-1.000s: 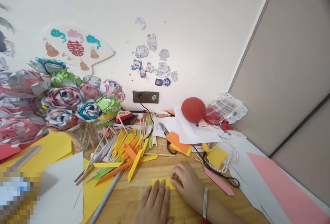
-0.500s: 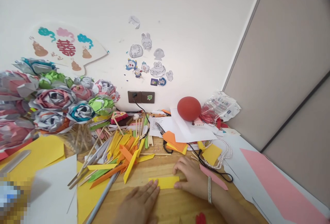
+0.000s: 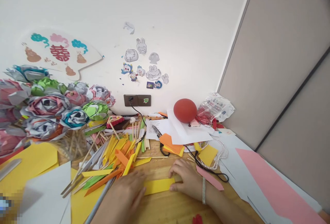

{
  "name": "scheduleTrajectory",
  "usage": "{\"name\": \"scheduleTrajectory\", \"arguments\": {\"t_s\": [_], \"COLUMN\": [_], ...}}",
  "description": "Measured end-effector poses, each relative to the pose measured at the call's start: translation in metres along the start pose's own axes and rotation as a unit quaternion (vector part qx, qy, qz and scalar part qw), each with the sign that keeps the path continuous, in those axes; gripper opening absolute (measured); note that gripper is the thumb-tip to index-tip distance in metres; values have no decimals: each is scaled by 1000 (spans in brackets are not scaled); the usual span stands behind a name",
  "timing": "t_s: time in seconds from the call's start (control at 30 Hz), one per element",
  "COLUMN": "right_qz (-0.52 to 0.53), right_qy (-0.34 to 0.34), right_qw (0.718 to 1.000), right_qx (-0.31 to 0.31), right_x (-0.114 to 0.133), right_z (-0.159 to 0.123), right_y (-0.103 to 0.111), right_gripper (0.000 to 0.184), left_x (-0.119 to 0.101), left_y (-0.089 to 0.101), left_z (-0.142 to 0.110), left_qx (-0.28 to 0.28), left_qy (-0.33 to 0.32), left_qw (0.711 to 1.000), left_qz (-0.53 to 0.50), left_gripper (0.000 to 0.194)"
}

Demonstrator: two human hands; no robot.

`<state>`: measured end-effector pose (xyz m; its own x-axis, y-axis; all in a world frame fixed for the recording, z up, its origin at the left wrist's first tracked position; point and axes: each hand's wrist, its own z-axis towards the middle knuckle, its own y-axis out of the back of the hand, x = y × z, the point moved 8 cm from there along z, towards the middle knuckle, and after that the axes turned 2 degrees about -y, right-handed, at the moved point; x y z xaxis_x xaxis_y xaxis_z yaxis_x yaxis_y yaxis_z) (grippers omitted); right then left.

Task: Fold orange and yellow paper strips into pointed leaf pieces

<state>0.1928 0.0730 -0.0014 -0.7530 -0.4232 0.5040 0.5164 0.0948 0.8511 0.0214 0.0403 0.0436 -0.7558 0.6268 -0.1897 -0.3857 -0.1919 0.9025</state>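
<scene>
A yellow paper strip (image 3: 159, 186) lies across the wooden table in front of me, between my hands. My left hand (image 3: 129, 189), slightly blurred, is at the strip's left end, its fingers and thumb closing around that end; the fingertips are partly hidden. My right hand (image 3: 187, 179) holds the right end, thumb on the near corner and curved fingers by the far corner. A beaded bracelet (image 3: 204, 190) circles the right wrist. A small red piece (image 3: 197, 219) shows at the bottom edge of the view.
Folded paper strips (image 3: 121, 155) and wooden sticks (image 3: 86, 155) are heaped at left, near paper flowers (image 3: 48, 106). Scissors (image 3: 156, 131) lie behind the strip, beside orange paper (image 3: 170, 140). Further right are a red balloon (image 3: 185, 110), pearl beads (image 3: 223, 151), a black cord (image 3: 216, 173) and pink paper (image 3: 210, 177).
My left hand has slid left along the yellow strip, from lying flat on it to its left end. My right hand stays at the right end. The view has shifted slightly.
</scene>
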Motion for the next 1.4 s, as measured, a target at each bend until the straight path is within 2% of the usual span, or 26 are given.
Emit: {"name": "scheduleTrajectory", "arguments": {"t_s": [0.07, 0.1, 0.2, 0.3, 0.5, 0.67, 0.83, 0.93, 1.03, 1.1, 1.23, 1.3, 1.37, 1.4], "right_qz": [1, 4, 10, 14, 66, 108, 183, 221, 221, 205, 160, 143, 130, 126], "right_qy": [-15, -22, -38, -38, 0, 14, 65, 97, 117, 143, 193, 197, 193, 191], "right_qw": [1000, 1000, 999, 999, 998, 994, 981, 970, 968, 967, 966, 967, 968, 969], "right_qx": [-14, -20, -33, -33, 6, 4, 17, 27, 33, 42, 59, 74, 90, 94], "right_x": [3, 5, 8, 8, 1, -3, 16, 29, 35, 37, 40, 41, 41, 41], "right_z": [2, 3, 5, 5, 6, 5, 1, -2, -4, -7, -11, -12, -12, -12], "right_y": [-5, -8, -11, -11, -4, 4, 4, 5, 2, -2, -10, -13, -15, -15], "right_gripper": [29, 28, 30, 31, 28, 23, 11, 17, 25, 28, 15, 8, 3, 1], "left_x": [-18, -23, -23, -16, -7, -14, -25, -35, -43, -47, -47, -46, -45, -44], "left_y": [-16, -24, -39, -43, -41, -31, -21, -15, -14, -15, -23, -25, -24, -28], "left_z": [-3, -6, -10, -8, -4, -5, -3, -2, -1, -3, -9, -10, -10, -9], "left_qx": [-21, -31, -83, -94, -68, -94, -83, -67, -50, -59, -79, -58, -1, 64], "left_qy": [-109, -139, -160, -156, -151, -182, -176, -189, -204, -227, -243, -245, -245, -238], "left_qw": [993, 987, 975, 974, 978, 976, 981, 980, 977, 972, 966, 968, 969, 969], "left_qz": [51, 73, 127, 138, 127, 69, 17, 11, 18, 31, 29, 11, -15, -24], "left_gripper": [32, 32, 30, 27, 23, 24, 28, 28, 23, 22, 15, 13, 20, 28]}}
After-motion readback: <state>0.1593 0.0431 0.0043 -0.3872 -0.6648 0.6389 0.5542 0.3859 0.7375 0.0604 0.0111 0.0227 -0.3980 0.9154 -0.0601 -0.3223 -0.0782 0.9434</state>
